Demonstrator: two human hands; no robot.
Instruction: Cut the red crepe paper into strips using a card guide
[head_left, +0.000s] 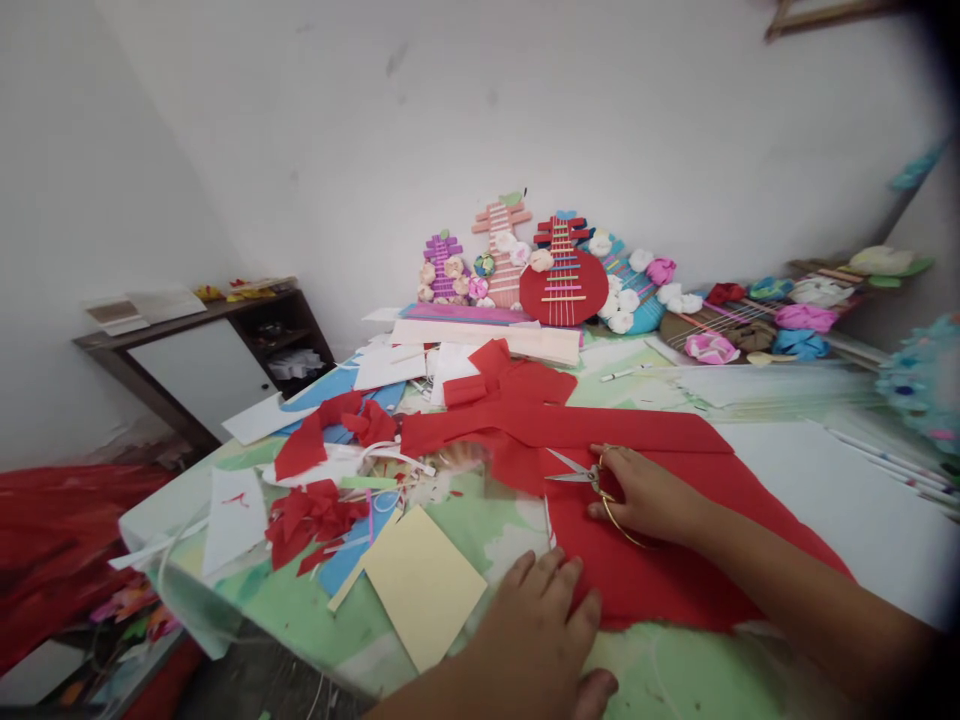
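L grip (529,620) nearest, fingers spread, grasping nothing, fingertips by L edge of red sheet (652,590), prob. to steady it. R grip (637,495) grasps gold-handled scissors (595,476), fingers at the loops, blades parted & pointing L over sheet. Sheet lies spread on counter (517,540), prob. for easy access w/ blades. Red scraps (315,515) heaped L, maybe to keep offcuts apart. Red lute-shaped piece (562,290) upright at back, prob. leaning for support.
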